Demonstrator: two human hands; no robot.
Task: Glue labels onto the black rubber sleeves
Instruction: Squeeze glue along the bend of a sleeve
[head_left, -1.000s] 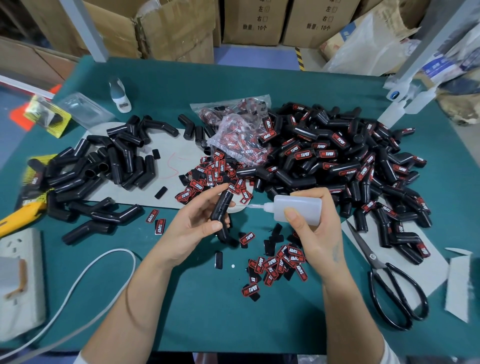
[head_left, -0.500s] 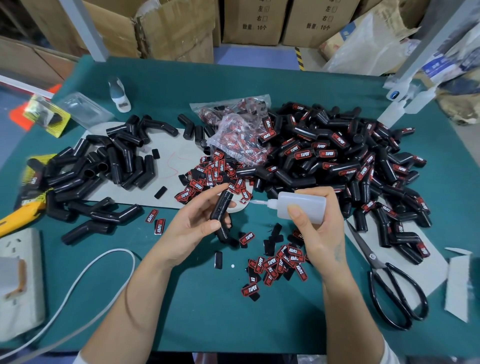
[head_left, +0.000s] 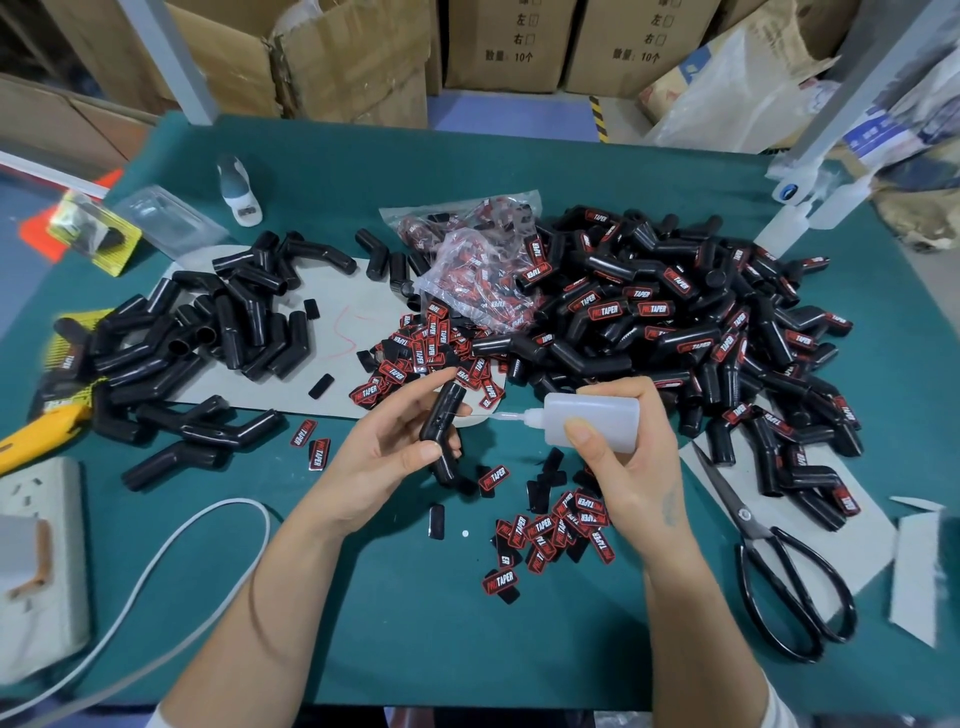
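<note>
My left hand (head_left: 384, 457) grips a bent black rubber sleeve (head_left: 441, 426) upright over the green table. My right hand (head_left: 628, 467) holds a white glue bottle (head_left: 592, 422) on its side, its nozzle pointing left and ending a short way from the sleeve. Loose red-and-black labels (head_left: 550, 530) lie below the hands, and more labels (head_left: 421, 353) are heaped just beyond the sleeve. A pile of unlabelled sleeves (head_left: 208, 338) lies to the left. A large pile of labelled sleeves (head_left: 675, 322) fills the right.
Black scissors (head_left: 779, 571) lie at the right on grey card. A clear bag of labels (head_left: 478, 270) sits in the middle. A power strip (head_left: 36, 561) with white cable (head_left: 171, 561) and a yellow knife (head_left: 36, 431) are at the left. Cardboard boxes (head_left: 332, 57) stand behind the table.
The right hand has drawn the glue bottle a little to the right, so the nozzle tip is farther from the sleeve. The left hand and the sleeve have stayed put.
</note>
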